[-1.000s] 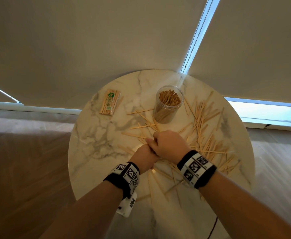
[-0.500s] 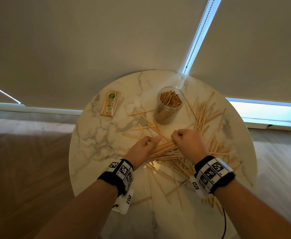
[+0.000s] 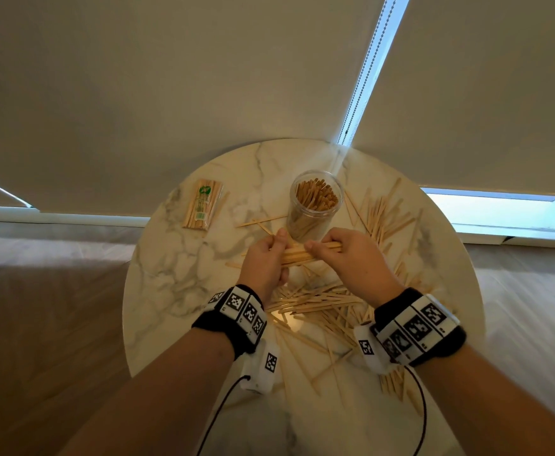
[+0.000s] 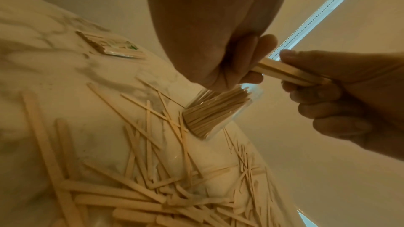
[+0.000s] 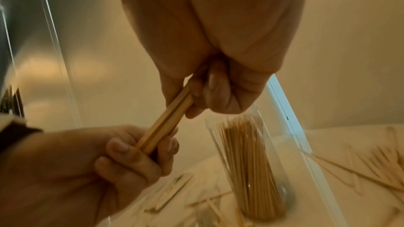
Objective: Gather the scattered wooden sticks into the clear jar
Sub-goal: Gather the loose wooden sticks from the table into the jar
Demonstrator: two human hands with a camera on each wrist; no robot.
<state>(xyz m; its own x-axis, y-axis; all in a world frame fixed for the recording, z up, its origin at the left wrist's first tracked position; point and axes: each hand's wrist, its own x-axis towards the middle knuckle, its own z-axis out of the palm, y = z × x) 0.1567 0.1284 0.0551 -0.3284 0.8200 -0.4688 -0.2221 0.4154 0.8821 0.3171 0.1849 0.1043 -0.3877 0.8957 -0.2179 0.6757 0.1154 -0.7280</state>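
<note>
Both hands, left hand (image 3: 266, 258) and right hand (image 3: 351, 255), grip one bundle of sticks (image 3: 302, 253) at opposite ends. It hangs above the counter (image 3: 177, 291), near the clear jar (image 3: 314, 209).

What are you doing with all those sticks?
A person is tidying wooden sticks into a clear jar. The left hand and the right hand each grip one end of a small bundle of sticks, held level just in front of the jar, above the round marble table. The jar already holds many sticks. Plenty of loose sticks lie scattered on the table, and a wrapped packet of sticks sits off to the left.
</note>
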